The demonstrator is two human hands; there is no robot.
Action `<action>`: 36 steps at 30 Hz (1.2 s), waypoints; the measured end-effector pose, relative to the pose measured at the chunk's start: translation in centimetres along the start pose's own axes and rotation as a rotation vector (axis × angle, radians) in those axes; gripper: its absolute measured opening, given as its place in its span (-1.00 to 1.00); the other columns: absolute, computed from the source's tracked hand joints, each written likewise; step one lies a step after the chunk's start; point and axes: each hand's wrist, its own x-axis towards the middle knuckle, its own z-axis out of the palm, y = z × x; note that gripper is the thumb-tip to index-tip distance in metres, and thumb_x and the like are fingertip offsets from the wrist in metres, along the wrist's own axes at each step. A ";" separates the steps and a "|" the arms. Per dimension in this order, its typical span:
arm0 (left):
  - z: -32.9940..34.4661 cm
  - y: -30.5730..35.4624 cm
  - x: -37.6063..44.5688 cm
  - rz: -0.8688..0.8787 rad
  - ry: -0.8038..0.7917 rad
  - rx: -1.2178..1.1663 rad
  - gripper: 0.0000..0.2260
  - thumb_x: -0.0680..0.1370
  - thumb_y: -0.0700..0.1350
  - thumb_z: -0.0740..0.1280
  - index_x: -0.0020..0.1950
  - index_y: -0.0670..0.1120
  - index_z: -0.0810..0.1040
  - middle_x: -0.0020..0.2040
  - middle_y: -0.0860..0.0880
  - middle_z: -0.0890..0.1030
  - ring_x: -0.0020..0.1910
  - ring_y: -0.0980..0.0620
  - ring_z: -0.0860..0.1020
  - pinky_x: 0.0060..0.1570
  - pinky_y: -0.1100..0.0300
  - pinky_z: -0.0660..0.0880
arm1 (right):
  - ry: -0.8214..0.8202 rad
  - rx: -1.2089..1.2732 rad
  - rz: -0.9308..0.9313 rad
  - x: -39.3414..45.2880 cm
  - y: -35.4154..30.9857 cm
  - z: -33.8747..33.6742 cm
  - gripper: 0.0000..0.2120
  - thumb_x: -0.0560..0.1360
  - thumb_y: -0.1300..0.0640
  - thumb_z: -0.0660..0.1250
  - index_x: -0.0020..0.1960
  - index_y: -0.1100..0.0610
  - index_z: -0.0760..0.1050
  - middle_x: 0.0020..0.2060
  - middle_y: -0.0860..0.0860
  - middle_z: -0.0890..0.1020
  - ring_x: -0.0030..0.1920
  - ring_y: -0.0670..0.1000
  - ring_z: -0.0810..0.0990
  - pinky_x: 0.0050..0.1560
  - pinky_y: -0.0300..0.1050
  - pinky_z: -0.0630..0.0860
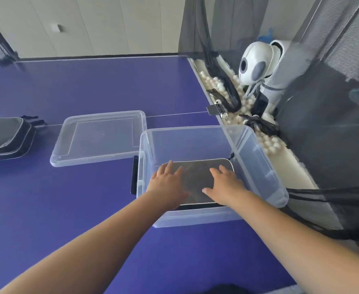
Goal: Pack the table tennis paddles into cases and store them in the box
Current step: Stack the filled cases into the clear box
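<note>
A clear plastic box [259,158] stands on the blue table tennis table near its right edge. A grey paddle case [197,177] with black trim lies flat on the box's bottom. My left hand [166,181] presses flat on the case's left part, fingers straight. Spread over the case's right part, my right hand [225,185] also rests on it. More grey and black cases [6,137] lie stacked at the far left of the table. No bare paddle is in view.
The box's clear lid [99,137] lies on the table [89,88] left of and behind the box. Beyond the table's right edge stand a white ball machine [257,64], a trough of white balls [221,83] and dark netting [322,115].
</note>
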 end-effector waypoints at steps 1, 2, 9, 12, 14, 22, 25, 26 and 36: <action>-0.7 -0.8 -0.8 0.011 0.038 0.012 -0.28 0.55 0.20 0.28 0.60 0.03 0.03 0.61 -0.07 -0.06 0.58 -0.09 -0.08 0.51 -0.02 0.01 | 0.038 -0.005 -0.001 -0.7 -0.9 -0.2 -0.25 0.55 -0.26 0.18 0.57 0.08 0.02 0.57 0.08 -0.02 0.54 0.18 0.03 0.44 0.15 0.20; -1.3 -1.7 -1.7 0.020 0.073 0.024 -0.29 0.56 0.20 0.27 0.60 0.02 0.04 0.61 -0.07 -0.05 0.58 -0.09 -0.08 0.52 -0.03 -0.01 | 0.077 -0.009 -0.006 -1.3 -1.8 -0.3 -0.25 0.56 -0.29 0.13 0.57 0.10 0.02 0.57 0.08 -0.01 0.55 0.18 0.02 0.45 0.16 0.18; -2.9 -10.3 -8.9 -0.003 0.202 0.060 -0.31 0.60 0.24 0.17 0.61 -0.01 -0.02 0.61 -0.06 -0.01 0.59 -0.08 -0.09 0.54 -0.04 -0.10 | 0.200 -0.059 -0.072 -5.4 -9.9 0.6 -0.27 0.57 -0.35 -0.09 0.59 0.06 -0.05 0.58 0.06 -0.06 0.56 0.18 -0.08 0.50 0.24 0.04; -2.6 -14.2 -11.6 -0.062 0.187 0.111 -0.30 0.61 0.26 0.12 0.61 -0.04 -0.05 0.61 -0.06 -0.03 0.59 -0.07 -0.11 0.54 -0.04 -0.13 | 0.234 -0.048 -0.123 -6.8 -14.1 1.6 -0.28 0.58 -0.34 -0.08 0.59 0.06 -0.04 0.59 0.04 -0.07 0.57 0.17 -0.11 0.49 0.22 -0.02; -2.1 -16.7 -13.1 -0.115 0.170 0.115 -0.31 0.61 0.26 0.11 0.61 -0.04 -0.05 0.62 -0.06 -0.03 0.59 -0.07 -0.11 0.54 -0.04 -0.13 | 0.229 -0.057 -0.175 -7.7 -16.7 2.4 -0.27 0.58 -0.34 -0.08 0.59 0.07 -0.05 0.59 0.04 -0.08 0.57 0.16 -0.12 0.50 0.21 -0.04; -0.5 -25.5 -17.6 -0.340 0.138 0.105 -0.33 0.61 0.26 0.09 0.61 -0.03 -0.02 0.60 -0.03 0.06 0.58 -0.08 -0.01 0.54 -0.04 -0.07 | 0.196 -0.119 -0.384 -7.6 -23.9 4.6 -0.28 0.59 -0.30 -0.02 0.59 0.08 -0.04 0.58 0.05 -0.05 0.57 0.11 -0.09 0.53 0.13 -0.01; 0.2 -28.5 -19.1 -0.415 0.140 0.086 -0.35 0.62 0.26 0.09 0.61 0.00 0.01 0.60 0.00 0.10 0.58 -0.09 0.02 0.54 -0.06 -0.06 | 0.184 -0.142 -0.439 -7.1 -26.3 5.5 -0.30 0.60 -0.28 0.01 0.59 0.07 -0.03 0.58 0.06 -0.03 0.57 0.12 -0.09 0.53 0.12 -0.02; 0.4 -29.4 -19.5 -0.432 0.141 0.083 -0.36 0.62 0.26 0.09 0.61 0.01 0.01 0.60 0.01 0.09 0.58 -0.09 0.02 0.54 -0.07 -0.06 | 0.177 -0.151 -0.450 -6.9 -27.1 5.8 -0.31 0.60 -0.27 0.01 0.59 0.07 -0.04 0.58 0.06 -0.04 0.57 0.12 -0.09 0.53 0.12 -0.03; 1.3 -41.6 -23.7 -0.490 0.156 0.083 -0.37 0.62 0.26 0.06 0.60 0.02 0.00 0.60 -0.02 0.07 0.58 -0.08 0.00 0.54 -0.07 -0.07 | 0.127 -0.204 -0.474 -6.4 -39.0 9.4 -0.32 0.60 -0.27 0.01 0.59 0.05 -0.05 0.58 0.05 -0.03 0.57 0.12 -0.07 0.54 0.13 -0.02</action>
